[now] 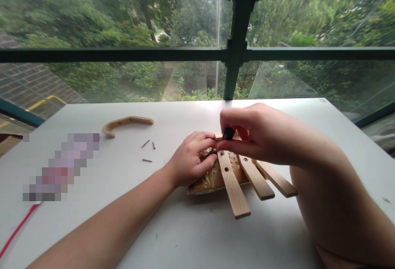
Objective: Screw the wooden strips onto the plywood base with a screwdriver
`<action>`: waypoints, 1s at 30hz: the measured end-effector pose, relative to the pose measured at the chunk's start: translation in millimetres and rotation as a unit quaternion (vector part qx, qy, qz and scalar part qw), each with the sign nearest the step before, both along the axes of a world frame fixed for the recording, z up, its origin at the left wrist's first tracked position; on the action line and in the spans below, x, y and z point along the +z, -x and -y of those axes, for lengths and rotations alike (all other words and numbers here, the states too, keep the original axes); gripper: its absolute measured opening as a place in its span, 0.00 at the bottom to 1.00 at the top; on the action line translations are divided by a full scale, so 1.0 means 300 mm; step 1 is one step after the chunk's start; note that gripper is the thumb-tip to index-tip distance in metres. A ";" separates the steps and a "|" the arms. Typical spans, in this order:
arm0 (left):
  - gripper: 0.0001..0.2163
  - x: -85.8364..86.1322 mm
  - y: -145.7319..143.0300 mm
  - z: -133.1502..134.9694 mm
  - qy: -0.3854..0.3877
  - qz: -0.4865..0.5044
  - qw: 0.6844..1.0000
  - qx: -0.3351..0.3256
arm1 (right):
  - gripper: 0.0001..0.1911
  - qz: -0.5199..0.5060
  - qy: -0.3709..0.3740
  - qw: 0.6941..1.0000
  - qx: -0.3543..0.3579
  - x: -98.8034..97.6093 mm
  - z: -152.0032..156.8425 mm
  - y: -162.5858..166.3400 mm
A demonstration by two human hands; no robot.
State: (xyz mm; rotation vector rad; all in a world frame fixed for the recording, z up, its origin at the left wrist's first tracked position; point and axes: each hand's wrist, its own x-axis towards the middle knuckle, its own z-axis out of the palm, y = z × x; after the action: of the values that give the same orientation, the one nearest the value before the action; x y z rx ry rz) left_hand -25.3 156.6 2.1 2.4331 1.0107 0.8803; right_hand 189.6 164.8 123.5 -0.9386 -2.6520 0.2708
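My right hand (247, 131) is closed around the short black handle of what looks like a screwdriver (228, 134); its tip is hidden behind my fingers. It stands over the upper end of a pale wooden slat (236, 195) with dark screw holes. From the left, my left hand (196, 156) grips near the same slat's upper end, with its thumb lower on the plastic. Underneath lies a brown package in clear plastic (205, 180). Two more slats, a middle one (259, 184) and a right one (280, 182), fan out beside it; a screw head shows in the middle one.
A curved wooden hook piece (129, 121) lies at the back left of the white table (154, 228). Three loose screws (147, 161) lie left of my left hand. A blurred-out object (61, 166) with a red cord (18, 230) is farther left. Windows rise behind the table.
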 end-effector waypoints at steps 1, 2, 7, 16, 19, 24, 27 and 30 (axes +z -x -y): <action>0.11 0.001 0.000 0.000 -0.001 0.001 1.000 -0.002 | 0.08 -0.002 0.002 1.000 -0.002 -0.001 -0.002 0.000; 0.11 0.002 -0.001 0.001 -0.002 0.001 1.000 -0.002 | 0.06 -0.005 0.007 1.000 -0.001 -0.001 -0.003 0.001; 0.10 0.005 -0.003 0.002 0.000 0.005 1.000 0.001 | 0.04 0.004 0.033 0.999 0.038 -0.003 -0.008 -0.001; 0.10 0.001 -0.001 0.001 -0.005 0.012 1.000 -0.002 | 0.09 0.009 0.025 0.999 0.027 -0.004 -0.001 0.005; 0.10 0.003 -0.003 0.002 -0.005 0.011 1.000 -0.002 | 0.10 0.000 0.029 0.999 0.033 -0.007 -0.001 0.009; 0.09 -0.002 -0.003 0.005 -0.010 0.006 1.000 0.013 | 0.04 -0.009 0.088 0.995 0.053 -0.017 0.004 0.018; 0.08 -0.009 0.001 0.004 -0.013 0.004 1.000 0.017 | 0.04 -0.010 0.135 0.987 0.087 -0.021 0.009 0.023; 0.09 -0.011 0.003 0.002 -0.011 0.006 1.000 0.013 | 0.05 -0.020 0.142 0.987 0.078 -0.016 0.016 0.023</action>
State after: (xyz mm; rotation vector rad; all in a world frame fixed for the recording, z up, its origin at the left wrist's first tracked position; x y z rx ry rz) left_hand -26.1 156.1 -1.2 2.4357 1.0357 0.9185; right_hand 182.8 160.0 118.8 -0.7956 -2.6993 0.7115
